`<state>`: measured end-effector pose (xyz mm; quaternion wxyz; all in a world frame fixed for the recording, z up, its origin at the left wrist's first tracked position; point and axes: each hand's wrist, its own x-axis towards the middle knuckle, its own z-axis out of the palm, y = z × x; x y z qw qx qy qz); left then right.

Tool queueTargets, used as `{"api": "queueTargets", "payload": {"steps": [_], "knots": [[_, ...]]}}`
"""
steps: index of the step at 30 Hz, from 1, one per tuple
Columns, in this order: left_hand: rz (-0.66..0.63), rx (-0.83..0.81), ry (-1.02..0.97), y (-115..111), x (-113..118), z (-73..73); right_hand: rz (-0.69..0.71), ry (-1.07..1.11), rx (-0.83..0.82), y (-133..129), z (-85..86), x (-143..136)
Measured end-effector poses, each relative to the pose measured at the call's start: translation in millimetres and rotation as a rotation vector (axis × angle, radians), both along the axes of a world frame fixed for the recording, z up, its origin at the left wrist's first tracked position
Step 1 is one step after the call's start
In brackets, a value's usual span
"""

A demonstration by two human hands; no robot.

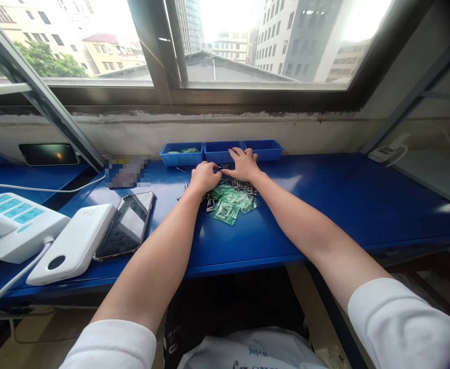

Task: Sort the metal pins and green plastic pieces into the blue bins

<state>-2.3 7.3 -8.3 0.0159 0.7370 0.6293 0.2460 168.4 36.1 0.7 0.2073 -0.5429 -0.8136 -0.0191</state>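
Observation:
Dark, thin screw-like pieces (pixel 210 202) lie in a loose pile on the blue table, with small green plastic packets (pixel 227 205) on the near side of it. My left hand (pixel 205 177) is at the pile's back left, its fingers curled together at the tips; what they hold, if anything, is too small to name. At the back right, my right hand (pixel 243 164) has its fingers spread over the pile, close to the front of the bins. Behind the hands stand a left blue bin (pixel 182 160) with green packets inside, a middle bin (pixel 219 151) and a right bin (pixel 266 151).
On the blue table (pixel 324 205), a phone (pixel 127 225) and a white power bank (pixel 73 243) lie to the left. Further left are a white power strip (pixel 13 220) and cables. A window frame (pixel 263 100) rises behind the wall ledge.

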Motion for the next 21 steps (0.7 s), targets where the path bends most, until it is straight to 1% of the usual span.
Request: {"api": "queueTargets", "payload": {"steps": [7,10,13,15,17,19,21], "knots": [[-0.015,-0.029,-0.004,-1,0,1.9,-0.035,0.017,-0.092,3,-5.1,1],[-0.02,-0.039,-0.002,-1,0,2.3,-0.051,0.062,-0.063,3,-7.0,1],[-0.017,-0.034,-0.002,0,-1,1.2,-0.039,0.137,0.024,1,-7.4,1],[-0.014,-0.029,-0.004,1,-1,0.3,0.006,0.172,0.073,-2,-6.2,1],[-0.015,-0.027,-0.007,1,-1,-0.2,0.088,0.166,0.074,-6,-4.3,1],[-0.017,-0.029,-0.01,1,-1,0.0,0.169,0.124,0.027,-9,-2.9,1],[-0.012,-0.034,-0.011,1,-1,0.6,0.218,0.073,-0.043,-10,-3.2,1]]}}
